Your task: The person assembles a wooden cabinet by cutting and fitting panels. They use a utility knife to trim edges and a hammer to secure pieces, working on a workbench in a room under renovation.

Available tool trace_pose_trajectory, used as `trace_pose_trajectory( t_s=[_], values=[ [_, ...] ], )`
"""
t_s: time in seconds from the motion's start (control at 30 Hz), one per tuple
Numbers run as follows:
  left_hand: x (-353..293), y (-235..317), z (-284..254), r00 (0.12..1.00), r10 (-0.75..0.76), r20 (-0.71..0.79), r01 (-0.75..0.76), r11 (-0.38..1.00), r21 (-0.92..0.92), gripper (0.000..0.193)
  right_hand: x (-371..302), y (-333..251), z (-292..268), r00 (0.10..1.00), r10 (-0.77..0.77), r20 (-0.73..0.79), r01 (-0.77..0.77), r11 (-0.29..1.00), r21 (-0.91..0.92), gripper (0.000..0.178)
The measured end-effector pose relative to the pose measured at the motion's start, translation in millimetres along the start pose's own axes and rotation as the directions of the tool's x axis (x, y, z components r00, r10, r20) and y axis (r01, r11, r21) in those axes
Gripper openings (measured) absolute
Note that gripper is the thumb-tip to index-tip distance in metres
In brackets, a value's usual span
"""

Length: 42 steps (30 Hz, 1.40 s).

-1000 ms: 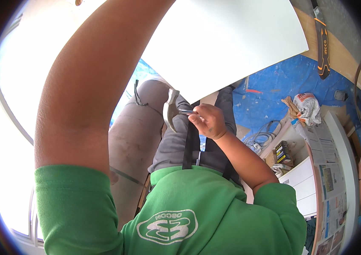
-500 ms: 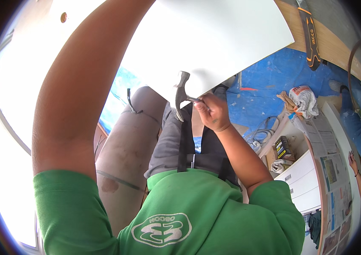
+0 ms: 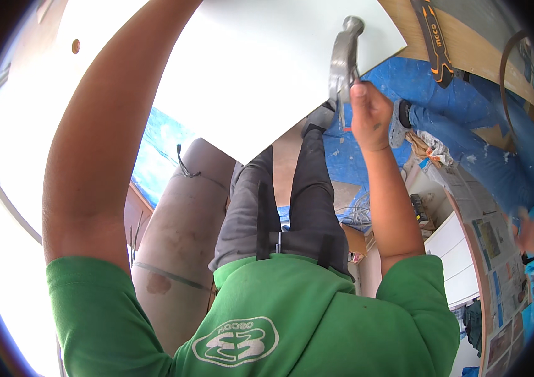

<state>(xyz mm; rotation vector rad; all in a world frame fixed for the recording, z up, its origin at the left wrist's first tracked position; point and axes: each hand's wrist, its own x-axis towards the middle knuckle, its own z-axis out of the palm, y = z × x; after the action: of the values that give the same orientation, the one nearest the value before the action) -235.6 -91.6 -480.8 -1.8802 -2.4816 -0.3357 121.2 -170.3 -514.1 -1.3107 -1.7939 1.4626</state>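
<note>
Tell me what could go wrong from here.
The hammer, held in the right hand, shows over the white panel and might dent it. If dropped, it could perhaps hit the co-worker's shoe, beside the hand in view. The black-orange tool appears to overhang the board and may be knocked off.

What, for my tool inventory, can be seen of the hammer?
The hammer is a claw type with a grey, shiny head that looks like metal. Its rounded striking end points toward the top of the picture, and the curved claw toward the bottom. The person's right hand grips the handle, hiding most of it, so its length and material cannot be told. The head appears over the white panel, near its right edge; whether they touch is unclear.
</note>
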Motion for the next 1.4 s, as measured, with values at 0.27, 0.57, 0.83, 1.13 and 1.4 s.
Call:
trace_pose_trajectory(
  t_s=[0.27, 0.57, 0.83, 1.13, 1.4],
  values=[
    [2, 4, -2, 1.0, 0.014, 0.021, -0.014, 0.999, 0.038, 0.071, 44, 13, -25, 0.989, 0.07, -0.133, -0.062, 0.996, 0.062, 0.045],
    [5, 11, 3, 0.999, 0.008, 0.031, -0.009, 0.999, 0.03, 0.072, -19, 5, 20, 1.0, 0.024, -0.018, -0.024, 1.0, -0.002, 0.046],
    [10, 6, 8, 0.999, 0.03, 0.04, -0.033, 0.996, 0.078, 0.072, -92, 3, 77, 0.985, -0.043, 0.168, 0.054, 0.997, -0.061, 0.038],
    [8, 3, 8, 0.996, -0.007, 0.084, 0.002, 0.998, 0.063, 0.068, -116, -33, 81, 0.928, -0.058, 0.368, 0.037, 0.997, 0.062, 0.037],
    [8, 2, 5, 0.994, -0.031, 0.103, 0.032, 0.999, -0.014, 0.065, -83, -46, -1, 0.986, 0.166, -0.019, -0.16, 0.973, 0.166, 0.018]
  ],
)
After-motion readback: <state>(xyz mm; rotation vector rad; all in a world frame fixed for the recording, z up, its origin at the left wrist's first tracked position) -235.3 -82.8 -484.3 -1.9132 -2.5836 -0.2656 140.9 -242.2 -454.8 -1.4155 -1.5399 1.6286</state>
